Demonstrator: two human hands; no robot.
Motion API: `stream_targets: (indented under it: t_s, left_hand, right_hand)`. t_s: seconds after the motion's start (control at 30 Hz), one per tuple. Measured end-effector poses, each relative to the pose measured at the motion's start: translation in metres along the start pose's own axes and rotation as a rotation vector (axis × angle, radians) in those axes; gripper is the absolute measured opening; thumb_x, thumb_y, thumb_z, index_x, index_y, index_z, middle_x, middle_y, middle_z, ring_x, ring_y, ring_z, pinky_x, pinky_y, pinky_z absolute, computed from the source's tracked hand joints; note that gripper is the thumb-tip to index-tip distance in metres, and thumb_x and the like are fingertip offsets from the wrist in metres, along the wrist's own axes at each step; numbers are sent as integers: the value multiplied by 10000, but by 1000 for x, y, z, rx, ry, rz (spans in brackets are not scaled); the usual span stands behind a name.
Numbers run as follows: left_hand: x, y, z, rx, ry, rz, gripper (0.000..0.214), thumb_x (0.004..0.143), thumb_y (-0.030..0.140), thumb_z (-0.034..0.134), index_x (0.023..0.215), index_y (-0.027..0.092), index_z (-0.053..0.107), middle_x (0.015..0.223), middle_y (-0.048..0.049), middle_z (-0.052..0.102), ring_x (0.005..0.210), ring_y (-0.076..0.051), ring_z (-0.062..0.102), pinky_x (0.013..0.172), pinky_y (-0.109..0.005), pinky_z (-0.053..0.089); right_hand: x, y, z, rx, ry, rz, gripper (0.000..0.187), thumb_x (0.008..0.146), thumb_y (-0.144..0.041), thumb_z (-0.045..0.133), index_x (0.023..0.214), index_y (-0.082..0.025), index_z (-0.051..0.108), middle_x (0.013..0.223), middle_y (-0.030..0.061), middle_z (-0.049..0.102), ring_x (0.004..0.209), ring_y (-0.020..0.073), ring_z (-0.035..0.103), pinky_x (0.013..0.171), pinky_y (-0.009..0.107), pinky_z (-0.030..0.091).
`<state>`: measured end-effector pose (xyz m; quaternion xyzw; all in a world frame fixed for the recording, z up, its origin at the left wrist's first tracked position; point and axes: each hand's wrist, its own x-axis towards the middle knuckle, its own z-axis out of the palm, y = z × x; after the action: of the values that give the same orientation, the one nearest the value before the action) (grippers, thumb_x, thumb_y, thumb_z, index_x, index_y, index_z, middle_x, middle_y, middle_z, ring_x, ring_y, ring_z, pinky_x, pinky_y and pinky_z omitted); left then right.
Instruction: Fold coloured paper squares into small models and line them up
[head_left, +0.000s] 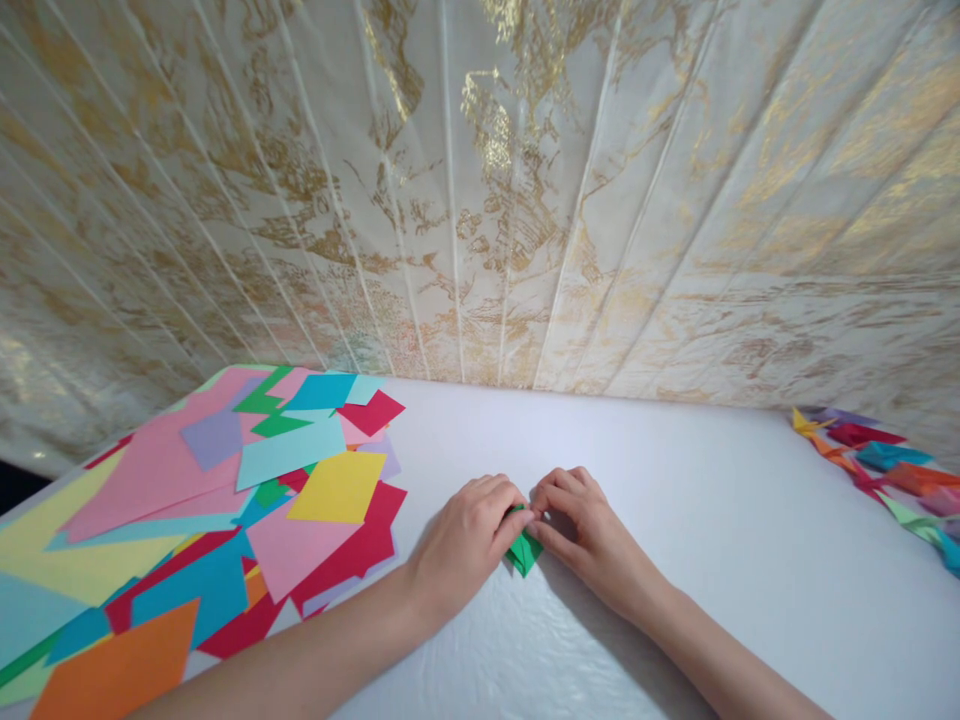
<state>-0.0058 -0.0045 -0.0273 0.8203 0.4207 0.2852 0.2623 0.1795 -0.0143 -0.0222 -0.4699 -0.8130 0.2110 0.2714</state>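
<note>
A small folded green paper (524, 551) lies on the white table (675, 480), its pointed lower end showing between my hands. My left hand (465, 540) has its fingers curled and pressed onto the paper's upper left part. From the other side, my right hand (589, 530) pinches the paper's top with curled fingers. Most of the paper is hidden under my fingers.
A loose heap of coloured paper squares (225, 500) covers the table's left side, with a yellow sheet (337, 487) closest to my left hand. Several folded paper figures (885, 465) lie along the right edge. A white and gold panelled wall (480, 200) rises behind the table.
</note>
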Motion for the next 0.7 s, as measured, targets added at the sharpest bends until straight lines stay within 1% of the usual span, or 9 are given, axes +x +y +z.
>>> stream_targets:
  t_s: [0.13, 0.23, 0.3, 0.37, 0.4, 0.43, 0.53, 0.63, 0.7]
  left_hand:
    - [0, 1, 0, -85, 3, -30, 174, 947, 126, 567, 788, 196, 571, 820, 6, 611, 819, -182, 573, 765, -304, 425]
    - [0, 3, -4, -178, 16, -78, 139, 942, 196, 580, 803, 202, 577, 856, -10, 620, 886, -202, 577, 820, -325, 431]
    - [-1, 6, -6, -255, 36, -139, 85, 945, 286, 585, 955, 202, 596, 1004, -43, 643, 955, -216, 588, 873, -348, 441]
    - [-2, 10, -8, -379, 23, -221, 287, 933, 354, 588, 1167, 194, 544, 1163, -86, 635, 1008, -225, 609, 904, -366, 460]
    - [-2, 12, -7, -449, -4, -256, 360, 923, 363, 584, 1226, 184, 511, 1182, -101, 640, 1010, -228, 625, 896, -367, 478]
    - [-3, 15, -6, -515, -43, -280, 383, 917, 357, 568, 1245, 171, 496, 1158, -106, 658, 998, -229, 641, 875, -362, 497]
    - [-5, 20, 0, -734, -126, -315, 316, 882, 267, 523, 1178, 157, 535, 1022, -78, 694, 972, -224, 662, 841, -334, 519]
    - [-8, 18, 9, -878, -95, -359, 366, 826, 177, 530, 1192, 180, 539, 1005, -54, 687, 959, -212, 657, 868, -325, 499]
    - [-10, 15, 13, -871, -78, -367, 406, 812, 151, 545, 1215, 202, 539, 1001, -45, 689, 918, -205, 658, 858, -320, 492]
  right_hand:
    - [0, -3, -1, -53, -9, -44, 142, 870, -79, 638, 837, -208, 589, 897, 30, 614, 887, 221, 518, 809, 379, 456]
    - [-1, -4, -2, -73, 15, -83, 127, 893, -113, 627, 837, -210, 566, 902, 36, 607, 883, 226, 502, 793, 385, 440]
    - [-2, -4, -3, -55, 71, -100, 143, 932, -132, 573, 822, -210, 524, 875, 36, 594, 857, 224, 486, 768, 382, 423]
    - [-3, -3, -3, -14, 146, -89, 158, 958, -145, 522, 823, -215, 481, 844, 30, 571, 837, 222, 473, 743, 371, 412]
    - [-4, -3, -3, 9, 177, -75, 159, 965, -153, 510, 826, -217, 467, 830, 25, 557, 829, 220, 469, 733, 365, 407]
    - [-4, -3, -3, 27, 198, -64, 160, 967, -158, 504, 827, -220, 456, 817, 20, 546, 821, 219, 466, 725, 359, 401]
    - [-5, -3, -2, 36, 207, -53, 175, 948, -148, 507, 804, -221, 440, 788, 10, 532, 798, 213, 464, 715, 348, 381]
    - [-6, -5, -2, -39, 211, -81, 140, 891, -115, 519, 808, -212, 462, 784, 15, 538, 788, 215, 457, 713, 347, 357]
    - [-6, -7, -3, -106, 212, -109, 85, 871, -114, 528, 861, -197, 512, 792, 21, 548, 781, 217, 456, 707, 345, 338]
